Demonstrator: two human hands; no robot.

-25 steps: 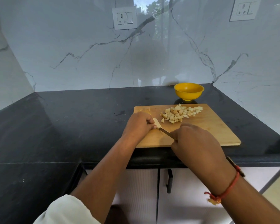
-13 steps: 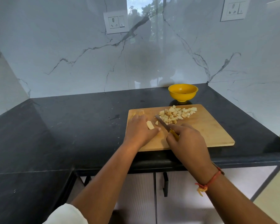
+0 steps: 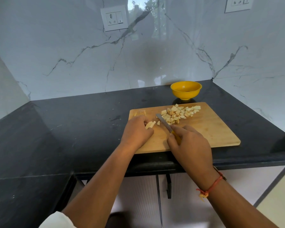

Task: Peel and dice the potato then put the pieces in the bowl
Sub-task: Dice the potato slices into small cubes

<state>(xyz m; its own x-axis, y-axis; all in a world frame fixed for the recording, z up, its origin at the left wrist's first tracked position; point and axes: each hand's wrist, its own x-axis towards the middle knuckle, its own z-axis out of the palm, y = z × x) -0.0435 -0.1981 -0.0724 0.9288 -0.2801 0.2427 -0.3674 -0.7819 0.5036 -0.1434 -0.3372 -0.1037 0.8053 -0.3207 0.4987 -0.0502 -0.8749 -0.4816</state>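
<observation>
On the black counter (image 3: pixel 72 129), the left hand (image 3: pixel 136 134) holds the last potato strip (image 3: pixel 150 125) on the cutting board (image 3: pixel 212 129) with curled fingers, and the right hand (image 3: pixel 190 148), gripping the knife (image 3: pixel 163 122), should cut even cubes away from those fingertips.

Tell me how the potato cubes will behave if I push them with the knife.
The potato cubes are loose, small chunks, so they'd likely spread rather than move together. Blocky shapes suggest sliding, not rolling. Fresh-cut faces may cling to the knife.

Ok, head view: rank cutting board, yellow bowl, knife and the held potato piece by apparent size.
1. cutting board
2. yellow bowl and knife: unsure, bowl farther, handle partly hidden
3. potato piece
</observation>
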